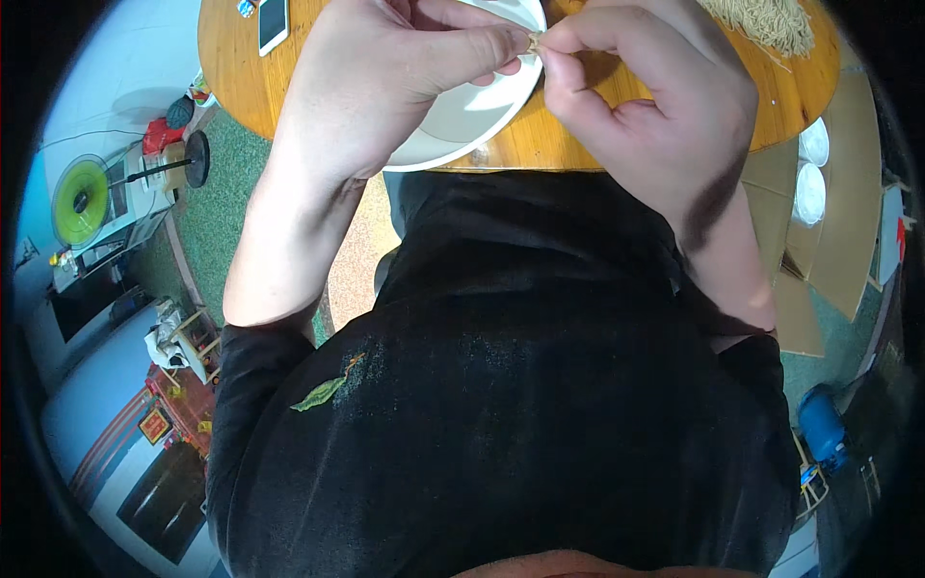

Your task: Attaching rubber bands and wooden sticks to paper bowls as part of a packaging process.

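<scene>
At the top of the head view, my left hand (385,82) and my right hand (665,87) meet fingertip to fingertip. Both pinch the same small tan piece (533,44) between thumb and finger; it is mostly covered, so its kind cannot be made out. My left hand is over a round white basin (501,120), hiding much of its inside. Past my right hand, a bundle of thin tan strands (771,24) lies on the table, its ends loose and frayed-looking.
The round wooden table (231,72) carries a white phone (274,25) at its far left. Flattened cardboard (848,222) with white round items (809,193) lies to the right. On the left stands a green fan (82,200); a blue gas cylinder (821,424) is at lower right.
</scene>
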Available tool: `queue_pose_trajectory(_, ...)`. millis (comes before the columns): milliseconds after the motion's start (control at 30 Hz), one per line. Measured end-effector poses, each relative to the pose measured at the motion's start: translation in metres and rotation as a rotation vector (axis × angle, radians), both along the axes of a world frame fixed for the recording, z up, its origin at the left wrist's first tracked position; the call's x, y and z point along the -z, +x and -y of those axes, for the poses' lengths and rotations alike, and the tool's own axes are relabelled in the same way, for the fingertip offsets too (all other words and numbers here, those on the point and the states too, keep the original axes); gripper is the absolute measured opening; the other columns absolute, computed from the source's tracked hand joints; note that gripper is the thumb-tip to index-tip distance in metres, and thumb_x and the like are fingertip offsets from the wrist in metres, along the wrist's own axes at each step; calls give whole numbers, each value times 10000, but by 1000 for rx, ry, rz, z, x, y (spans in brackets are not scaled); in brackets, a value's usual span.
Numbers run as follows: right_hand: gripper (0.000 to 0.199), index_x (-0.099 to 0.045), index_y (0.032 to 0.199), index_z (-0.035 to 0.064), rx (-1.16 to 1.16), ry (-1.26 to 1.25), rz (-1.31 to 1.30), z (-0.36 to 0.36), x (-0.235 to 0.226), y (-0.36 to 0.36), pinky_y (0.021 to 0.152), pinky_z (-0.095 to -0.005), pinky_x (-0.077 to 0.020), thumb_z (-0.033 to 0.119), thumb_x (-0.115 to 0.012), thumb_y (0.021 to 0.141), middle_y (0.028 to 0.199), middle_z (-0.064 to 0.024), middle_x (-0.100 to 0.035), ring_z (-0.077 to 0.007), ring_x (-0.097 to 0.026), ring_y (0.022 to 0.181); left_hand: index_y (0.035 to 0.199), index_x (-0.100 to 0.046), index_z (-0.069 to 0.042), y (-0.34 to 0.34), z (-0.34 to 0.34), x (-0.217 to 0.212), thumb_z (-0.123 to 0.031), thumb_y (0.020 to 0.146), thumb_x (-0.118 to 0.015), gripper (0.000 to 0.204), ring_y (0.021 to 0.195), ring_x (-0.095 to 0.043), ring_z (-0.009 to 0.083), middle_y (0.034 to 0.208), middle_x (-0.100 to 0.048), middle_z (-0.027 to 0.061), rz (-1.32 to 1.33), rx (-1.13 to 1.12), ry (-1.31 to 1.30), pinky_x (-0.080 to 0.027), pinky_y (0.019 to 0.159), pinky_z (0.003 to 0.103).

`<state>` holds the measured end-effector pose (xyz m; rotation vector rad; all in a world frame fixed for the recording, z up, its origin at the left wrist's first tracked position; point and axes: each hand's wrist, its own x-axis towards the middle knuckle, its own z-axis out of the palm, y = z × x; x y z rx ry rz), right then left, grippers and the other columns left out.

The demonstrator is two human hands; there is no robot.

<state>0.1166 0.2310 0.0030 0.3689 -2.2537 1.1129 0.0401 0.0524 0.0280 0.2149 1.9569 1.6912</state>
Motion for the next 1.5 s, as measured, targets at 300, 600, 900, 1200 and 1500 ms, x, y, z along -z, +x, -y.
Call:
queue_pose_trajectory(300,145,-658,767,63,12,107,-18,-2,-2,-5,640,-370,-508,3,-777,709,798,-85,-608,-268,-626,727,1140,-602,48,1,-2,-3,78,863,-748,314,834,-748,183,931,-757,160,-19,-21,-33,-614,772,280)
queue_pose_trajectory(600,128,-648,748,59,-194,-291,-695,6,32,-39,684,-382,-507,54,-774,727,840,-79,-617,-271,-608,781,1088,-612,37,1,-1,-4,79,860,-745,267,777,-731,164,898,-746,142,-10,-36,-55,-604,729,262)
queue_pose_trajectory(900,138,-624,796,64,-5,332,108,-1,-7,-16,685,-384,-514,30,-735,721,816,-111,-597,-303,-617,771,1030,-635,30,-1,5,2,105,873,-717,193,803,-719,162,950,-735,128,24,-29,84,-597,767,265)
queue_pose_trajectory(1200,174,-626,862,29,-52,-570,473,0,13,-3,606,-201,-439,-42,-759,774,770,-11,-600,-54,-530,643,1049,-628,7,9,2,-2,99,850,-765,259,934,-707,129,1014,-740,88,-51,166,45,-570,887,271)
queue_pose_trajectory(1500,87,-680,1035,-10,-339,-660,429,-22,65,-4,814,-227,-535,-32,-629,968,943,2,-674,-68,-650,874,1054,-594,-20,10,-8,10,45,891,-755,238,864,-650,75,962,-678,26,-537,333,320,-523,797,225)
